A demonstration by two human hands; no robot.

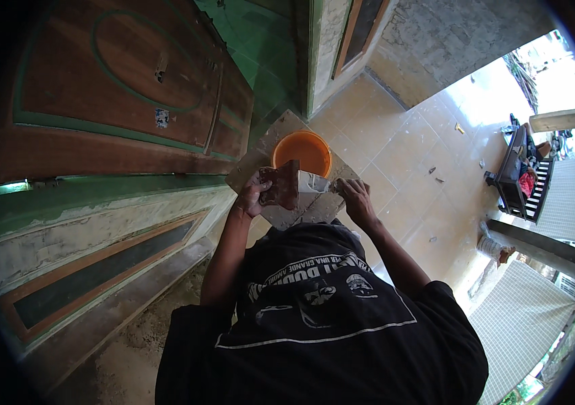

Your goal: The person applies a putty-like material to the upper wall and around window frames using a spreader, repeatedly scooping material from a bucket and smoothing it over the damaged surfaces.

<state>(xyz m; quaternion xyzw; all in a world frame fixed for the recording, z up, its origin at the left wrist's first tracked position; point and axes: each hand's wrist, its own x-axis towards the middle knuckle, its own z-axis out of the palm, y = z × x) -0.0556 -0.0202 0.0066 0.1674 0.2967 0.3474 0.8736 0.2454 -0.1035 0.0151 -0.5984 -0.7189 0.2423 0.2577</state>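
Observation:
My left hand (pixel 253 193) is closed on the edge of a flat reddish-brown spreader (pixel 282 187), held up in front of my chest. Level with it, my right hand (pixel 355 194) grips a putty knife (pixel 314 182) whose pale, putty-smeared blade meets the spreader's right side. The knife's handle is mostly covered by my fingers. Just beyond both tools stands an orange bucket (pixel 303 152), its lower wall partly hidden by the spreader. Beneath the bucket is a stained, square-cornered board (pixel 287 124).
A brown wooden door (pixel 132 74) with green trim stands to the left, above a patchy wall (pixel 91 223) with a framed dark panel. Tiled floor (pixel 402 162) stretches right, with small scraps on it. A dark bench (pixel 518 165) piled with things stands far right. A wall corner (pixel 314 61) rises ahead.

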